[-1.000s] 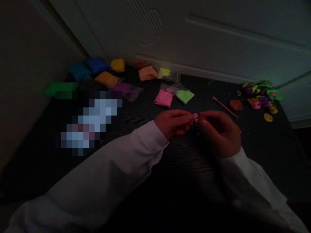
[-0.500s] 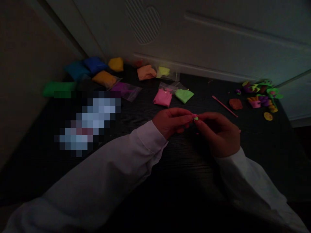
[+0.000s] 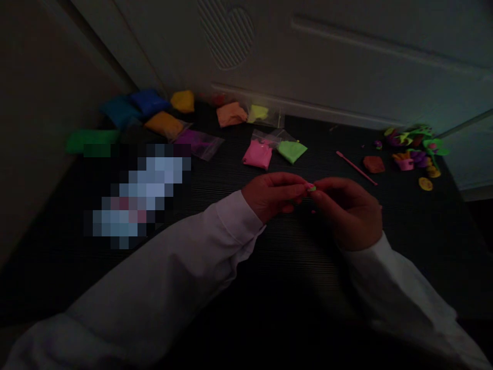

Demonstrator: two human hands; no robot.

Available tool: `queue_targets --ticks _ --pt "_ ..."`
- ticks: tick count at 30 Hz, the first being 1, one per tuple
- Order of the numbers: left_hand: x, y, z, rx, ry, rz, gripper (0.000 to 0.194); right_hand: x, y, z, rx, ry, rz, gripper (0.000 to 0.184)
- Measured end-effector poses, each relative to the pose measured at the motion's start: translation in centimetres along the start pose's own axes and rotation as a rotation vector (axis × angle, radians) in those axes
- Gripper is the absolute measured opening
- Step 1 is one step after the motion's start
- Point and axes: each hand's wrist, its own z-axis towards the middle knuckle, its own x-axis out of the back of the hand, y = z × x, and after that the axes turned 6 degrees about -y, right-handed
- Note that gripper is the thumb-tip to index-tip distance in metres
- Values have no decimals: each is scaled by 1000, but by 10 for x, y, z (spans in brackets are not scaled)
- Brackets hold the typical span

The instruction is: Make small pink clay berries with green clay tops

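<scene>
A small pink and green piece of modelling clay (image 3: 310,187) is pinched between the fingertips of both hands, above the dark table. My left hand (image 3: 271,195) grips it from the left, thumb and forefinger closed. From the other side my right hand (image 3: 350,210) holds it in a like pinch. Fingertips cover much of the piece, so its shape is unclear. A tiny pink bit (image 3: 313,211) lies just below on the tabletop. Beyond my hands lie a pink clay packet (image 3: 257,155) and a light green clay packet (image 3: 292,151).
A pink modelling stick (image 3: 356,168) and a reddish-brown clay lump (image 3: 373,164) lie to the right, near several small clay figures (image 3: 416,149). Several coloured packets, one blue (image 3: 149,101), sit at the back left. A blurred-out bright object (image 3: 142,195) lies left. A pale panel (image 3: 339,67) stands behind the table.
My hands stay in nearly the same place, still pinching the clay. The piece looks slightly turned, and the picture is a little darker.
</scene>
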Motion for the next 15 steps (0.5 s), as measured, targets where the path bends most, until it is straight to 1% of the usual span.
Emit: queue_targets --ticks 4,6,10,15 --pt "1 0 0 6 0 2 16 1 6 0 -78 9 186 14" --pt "1 -1 0 4 1 6 16 2 7 0 -127 -35 248 10" --pt "1 -2 0 -4 -19 4 17 3 7 2 -171 -105 323 5" --pt "2 -2 0 22 -30 10 19 5 7 4 -237 -179 413 5"
